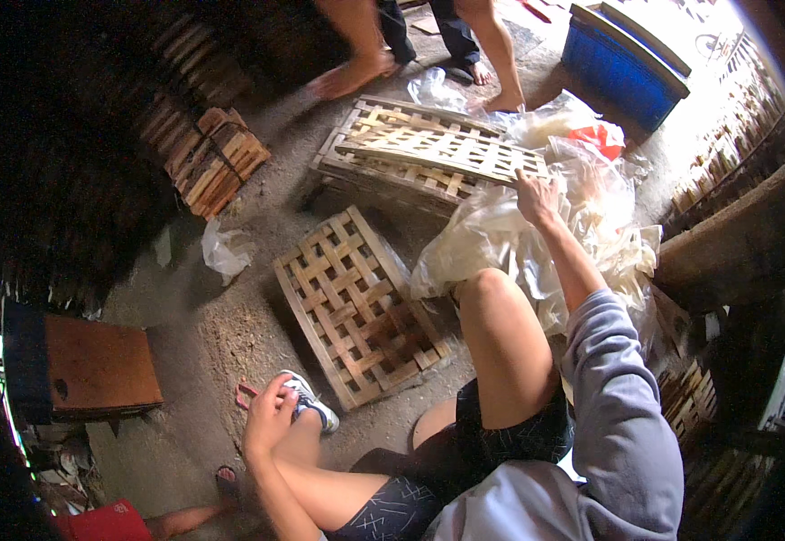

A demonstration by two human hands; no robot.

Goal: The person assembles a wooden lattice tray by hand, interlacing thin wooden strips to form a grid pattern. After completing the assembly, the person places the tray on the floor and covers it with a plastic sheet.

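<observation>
My right hand point(537, 196) grips the right end of a woven bamboo panel point(451, 151), which lies tilted over a stack of similar slatted panels point(377, 115). White, translucent plastic sheeting point(501, 236) is bunched just below and beside that hand. My left hand point(269, 417) is over my lower leg near my shoe point(310, 403), its fingers curled. A red looped handle point(246, 395) sticks out beside its fingers; the rest of that tool is hidden. Between my hands, on the ground, lies another woven bamboo panel point(361, 311) in a wooden frame.
A tied bundle of wood slats point(217, 162) is at the far left, with a crumpled plastic bag point(226, 250) near it. A blue box point(622, 68) stands far right. Other people's legs point(496, 54) are beyond the stack. A brown box point(100, 365) and a person's red clothing point(104, 521) appear at left.
</observation>
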